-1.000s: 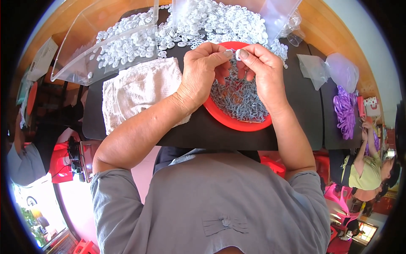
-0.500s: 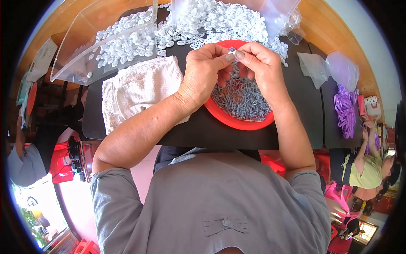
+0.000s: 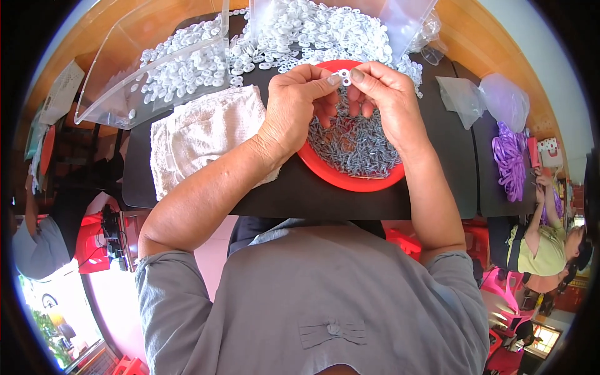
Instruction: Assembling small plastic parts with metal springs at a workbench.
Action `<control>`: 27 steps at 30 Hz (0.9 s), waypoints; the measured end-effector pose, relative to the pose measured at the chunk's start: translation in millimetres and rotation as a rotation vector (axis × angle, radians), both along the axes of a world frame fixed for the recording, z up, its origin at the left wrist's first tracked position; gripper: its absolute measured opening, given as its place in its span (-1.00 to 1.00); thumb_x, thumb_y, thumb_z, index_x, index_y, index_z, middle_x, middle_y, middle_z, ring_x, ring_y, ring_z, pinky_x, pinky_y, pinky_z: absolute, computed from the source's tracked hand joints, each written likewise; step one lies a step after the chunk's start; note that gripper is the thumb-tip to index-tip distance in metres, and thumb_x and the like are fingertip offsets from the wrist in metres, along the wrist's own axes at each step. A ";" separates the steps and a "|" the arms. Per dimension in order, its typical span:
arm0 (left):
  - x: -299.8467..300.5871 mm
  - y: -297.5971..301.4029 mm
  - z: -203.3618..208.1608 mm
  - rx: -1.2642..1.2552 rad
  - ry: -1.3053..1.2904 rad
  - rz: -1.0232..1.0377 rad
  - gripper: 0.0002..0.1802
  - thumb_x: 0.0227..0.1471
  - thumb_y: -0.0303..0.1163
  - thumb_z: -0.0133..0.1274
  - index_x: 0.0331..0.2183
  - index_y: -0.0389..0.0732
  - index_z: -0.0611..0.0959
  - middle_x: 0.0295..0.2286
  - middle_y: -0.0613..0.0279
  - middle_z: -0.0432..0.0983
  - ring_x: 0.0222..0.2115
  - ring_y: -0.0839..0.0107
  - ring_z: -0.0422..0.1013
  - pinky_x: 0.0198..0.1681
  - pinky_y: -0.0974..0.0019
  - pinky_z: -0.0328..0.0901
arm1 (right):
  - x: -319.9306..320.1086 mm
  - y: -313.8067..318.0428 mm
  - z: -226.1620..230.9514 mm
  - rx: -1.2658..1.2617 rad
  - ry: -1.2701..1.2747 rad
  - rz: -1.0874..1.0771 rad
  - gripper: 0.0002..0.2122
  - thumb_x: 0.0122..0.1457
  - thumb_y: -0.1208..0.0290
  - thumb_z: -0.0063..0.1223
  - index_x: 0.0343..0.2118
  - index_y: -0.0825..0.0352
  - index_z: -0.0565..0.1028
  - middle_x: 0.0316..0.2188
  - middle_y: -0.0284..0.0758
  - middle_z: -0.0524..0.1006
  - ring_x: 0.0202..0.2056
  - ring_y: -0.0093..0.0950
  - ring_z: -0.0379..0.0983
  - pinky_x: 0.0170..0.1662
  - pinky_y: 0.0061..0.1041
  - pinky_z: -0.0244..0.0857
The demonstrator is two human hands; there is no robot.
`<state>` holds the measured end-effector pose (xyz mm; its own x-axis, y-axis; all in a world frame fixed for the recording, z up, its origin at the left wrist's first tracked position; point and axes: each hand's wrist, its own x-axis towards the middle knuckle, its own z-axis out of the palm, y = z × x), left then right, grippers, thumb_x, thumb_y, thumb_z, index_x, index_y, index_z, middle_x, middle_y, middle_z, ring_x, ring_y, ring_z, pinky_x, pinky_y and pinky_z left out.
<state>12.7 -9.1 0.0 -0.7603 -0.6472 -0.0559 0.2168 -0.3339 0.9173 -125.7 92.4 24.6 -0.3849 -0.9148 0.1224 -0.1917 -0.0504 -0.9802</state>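
My left hand [image 3: 294, 103] and my right hand [image 3: 392, 100] meet above a red basin [image 3: 325, 177]. Between the thumbs and fingertips of both is a small white plastic piece with round holes [image 3: 346, 81]; I cannot tell whether it is one part or two put together. Many small grey screw-like pieces [image 3: 359, 150] fill the basin below. Past my fingers lies a large heap of white oval plastic pieces with holes [image 3: 331, 31]. A folded whitish towel [image 3: 203, 134] lies beside my left forearm.
A clear plastic bin [image 3: 103, 112] with more white pieces stands at the far left. Plastic bags [image 3: 505, 103] and a purple bundle of straps [image 3: 509, 162] lie on the right of the black table [image 3: 447, 181]. Another person [image 3: 544, 247] works at the far right.
My fingertips have parted slightly and the white piece now shows its holes between them. Before, the fingertips were pressed together and mostly hid it.
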 end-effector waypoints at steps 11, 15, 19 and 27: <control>-1.1 1.1 2.5 -0.110 0.038 -0.021 -0.86 0.02 -0.46 0.19 -0.40 -0.30 0.56 -0.59 0.29 0.49 -0.65 0.56 0.36 -0.65 0.50 0.25 | -6.7 3.5 5.2 -0.026 0.046 0.002 -0.81 0.23 0.33 0.01 -0.36 0.37 0.53 -0.57 -0.43 0.48 -0.55 -0.65 0.41 -0.50 -0.68 0.16; 0.6 1.8 6.7 -0.124 0.073 -0.028 -0.83 -0.04 -0.51 0.23 -0.38 -0.30 0.56 -0.58 0.29 0.50 -0.64 0.58 0.38 -0.64 0.51 0.26 | -8.9 6.1 8.4 -0.040 0.069 0.060 -0.80 0.23 0.33 0.01 -0.38 0.37 0.52 -0.57 -0.44 0.48 -0.56 -0.65 0.40 -0.50 -0.69 0.17; -0.9 0.9 2.8 -0.203 0.148 -0.072 -0.74 -0.11 -0.57 0.27 -0.30 -0.29 0.59 -0.57 0.30 0.52 -0.61 0.60 0.39 -0.64 0.53 0.26 | -12.5 9.0 8.4 -0.028 0.034 0.106 -0.79 0.24 0.31 0.00 -0.40 0.37 0.51 -0.57 -0.44 0.47 -0.57 -0.65 0.41 -0.51 -0.70 0.17; 1.4 -3.7 3.4 -0.284 0.169 -0.077 -0.73 -0.13 -0.57 0.29 -0.30 -0.26 0.62 -0.54 0.31 0.55 -0.57 0.64 0.41 -0.61 0.56 0.26 | -6.3 10.1 13.2 0.033 -0.080 0.176 -0.73 0.27 0.24 -0.02 -0.45 0.35 0.48 -0.58 -0.42 0.47 -0.62 -0.66 0.39 -0.56 -0.74 0.13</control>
<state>14.2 -12.8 3.5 -0.7908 -0.5589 0.2494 0.3580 -0.0919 0.9292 -132.0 102.5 37.8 -0.2257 -0.9720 0.0662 -0.1040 -0.0435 -0.9936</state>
